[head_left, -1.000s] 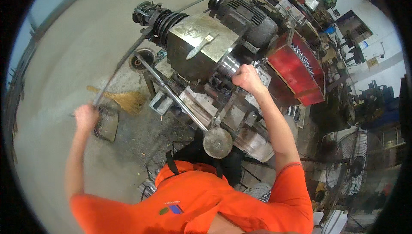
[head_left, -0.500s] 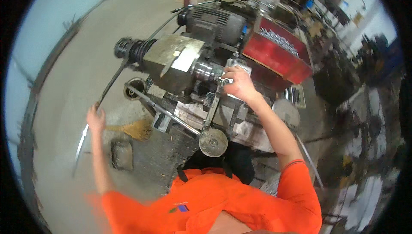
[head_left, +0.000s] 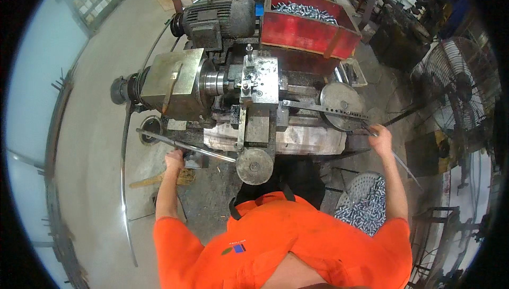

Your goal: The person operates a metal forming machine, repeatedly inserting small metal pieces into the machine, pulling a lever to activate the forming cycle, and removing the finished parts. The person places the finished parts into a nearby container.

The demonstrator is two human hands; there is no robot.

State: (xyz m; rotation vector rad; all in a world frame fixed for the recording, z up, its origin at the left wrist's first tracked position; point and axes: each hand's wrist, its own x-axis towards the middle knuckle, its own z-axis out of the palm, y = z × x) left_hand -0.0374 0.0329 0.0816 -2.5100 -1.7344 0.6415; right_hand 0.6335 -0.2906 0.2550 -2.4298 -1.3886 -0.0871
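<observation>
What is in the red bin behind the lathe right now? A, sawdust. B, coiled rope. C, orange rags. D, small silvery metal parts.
D: the red bin behind the lathe holds a heap of small silvery metal parts, much like those in the perforated basket by the right hand.

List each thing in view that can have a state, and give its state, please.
Left hand: gripping the long lever.
Right hand: closed on the thin bar.
Red bin: holds small metal parts.
Perforated basket: partly filled with metal parts.
Floor fan: spinning or still, cannot tell.
</observation>
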